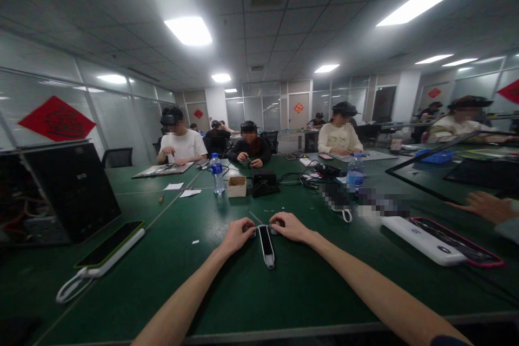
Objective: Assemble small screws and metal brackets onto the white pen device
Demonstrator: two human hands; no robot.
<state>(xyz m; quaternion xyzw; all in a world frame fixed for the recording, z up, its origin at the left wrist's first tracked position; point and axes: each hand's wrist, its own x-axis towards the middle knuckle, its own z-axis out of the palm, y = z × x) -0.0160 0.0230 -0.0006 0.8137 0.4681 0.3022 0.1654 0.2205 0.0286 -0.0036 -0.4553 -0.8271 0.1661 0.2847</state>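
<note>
A slim white handheld device with a long black screen [266, 246] lies on the green table [227, 292] in front of me, its narrow tip pointing my way. My left hand [239, 235] rests at the left of its far end, fingers curled down and closed around something small and greyish, mostly hidden. On the opposite side my right hand [290, 227] is bent the same way, thumb and fingertips together over another small greyish piece that I cannot make out. Both hands are close to the device, and whether they touch it is not certain.
Further off stand a small cardboard box [237, 187], a black stand [264, 181] and a water bottle [217, 174]. A phone [109, 243] and white power bank lie left; a white power bank [421, 240] lies right. A co-worker's hand [486, 207] reaches in there.
</note>
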